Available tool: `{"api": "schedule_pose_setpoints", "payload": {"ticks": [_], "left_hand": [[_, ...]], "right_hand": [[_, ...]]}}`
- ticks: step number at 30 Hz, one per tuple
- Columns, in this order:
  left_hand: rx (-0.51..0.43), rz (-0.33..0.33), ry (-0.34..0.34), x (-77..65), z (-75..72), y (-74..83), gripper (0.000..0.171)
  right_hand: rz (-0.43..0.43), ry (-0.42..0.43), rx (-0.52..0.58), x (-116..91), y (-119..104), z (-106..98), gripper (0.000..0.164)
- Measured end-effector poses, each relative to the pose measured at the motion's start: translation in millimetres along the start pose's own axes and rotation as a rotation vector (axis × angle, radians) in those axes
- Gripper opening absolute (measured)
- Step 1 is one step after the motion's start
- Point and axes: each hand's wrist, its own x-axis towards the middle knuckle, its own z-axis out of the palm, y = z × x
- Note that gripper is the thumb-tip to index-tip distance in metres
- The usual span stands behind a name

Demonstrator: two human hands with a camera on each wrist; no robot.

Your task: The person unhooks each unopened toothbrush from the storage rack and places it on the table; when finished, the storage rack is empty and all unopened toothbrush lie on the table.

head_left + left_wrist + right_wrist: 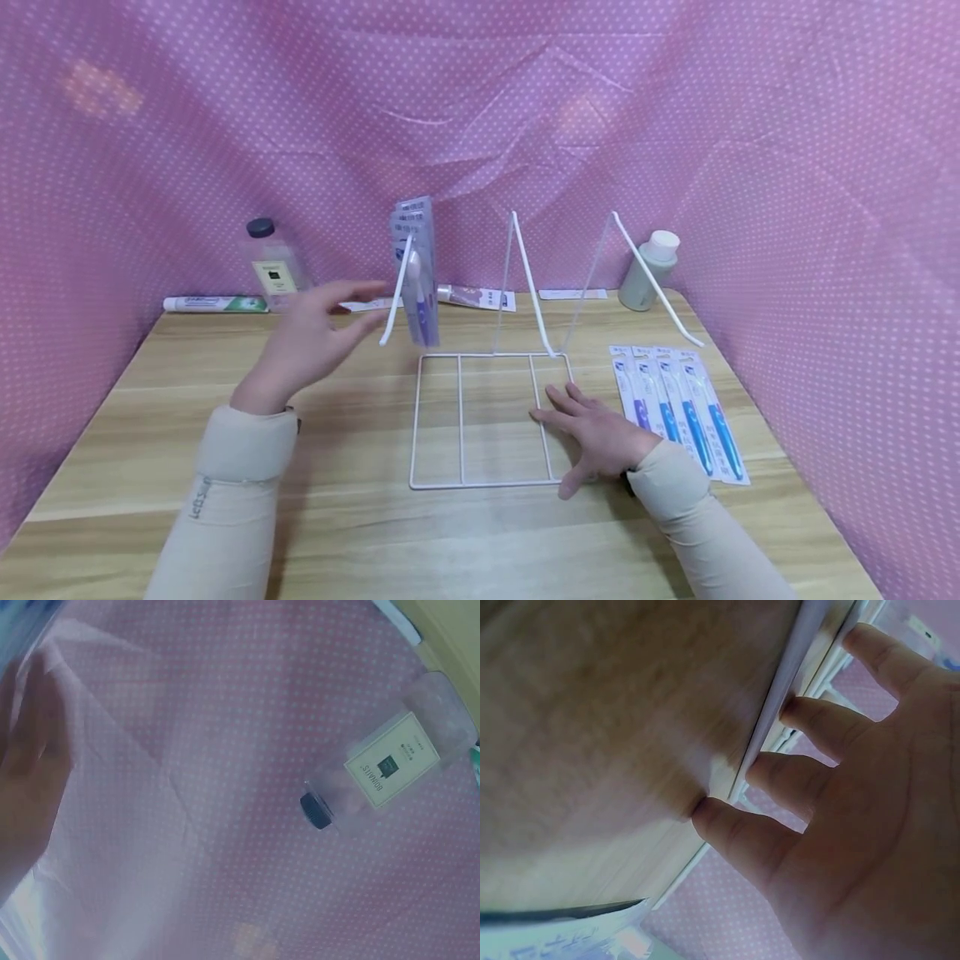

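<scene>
A white wire display rack [487, 486] stands on the table, with three slanted prongs rising over its flat base. Several packaged toothbrushes [422, 283] hang in a stack at the left prong [395, 298]. Just left of that prong is my left hand [306, 337], thumb and fingers apart with nothing between them. My right hand [600, 433] rests over the right side of the rack's base, its fingers spread. In the right wrist view, its fingertips [709, 814] press at the wood and along the rack's wire.
Several more packaged toothbrushes [678, 417] lie side by side at the right. Along the back are a black-capped bottle [276, 271], a green-and-white toothpaste tube [217, 304], another tube [476, 297] and a white-capped bottle [647, 275]. A pink dotted curtain [480, 108] surrounds the table.
</scene>
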Motion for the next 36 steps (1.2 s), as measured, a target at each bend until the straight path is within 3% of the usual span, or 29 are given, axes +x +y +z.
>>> {"api": "schedule_pose_setpoints", "payload": {"ticks": [3,5,10,15,22,30,36], "left_hand": [[-0.160,0.010,0.186,4.5,-7.6,6.6,0.025],[-0.306,0.029,0.269,10.2,-11.0,12.2,0.021],[-0.648,0.086,0.329,32.6,-11.7,27.0,0.020],[-0.819,0.125,0.367,53.7,-2.5,31.6,0.016],[-0.903,0.104,0.374,61.9,9.3,27.2,0.017],[-0.896,0.042,0.315,63.0,15.7,25.8,0.023],[-0.833,-0.001,0.295,62.6,15.6,26.0,0.020]], "right_hand": [[0.000,-0.001,0.001,0,-1,0,0.119],[0.006,-0.005,0.004,0,-1,0,0.118],[0.021,-0.011,0.012,0,-1,0,0.117],[0.016,-0.009,0.014,0,0,-1,0.116],[0.000,0.002,0.005,0,0,1,0.118],[0.008,0.006,-0.005,1,0,1,0.118],[0.005,0.006,-0.005,1,0,0,0.118]]}}
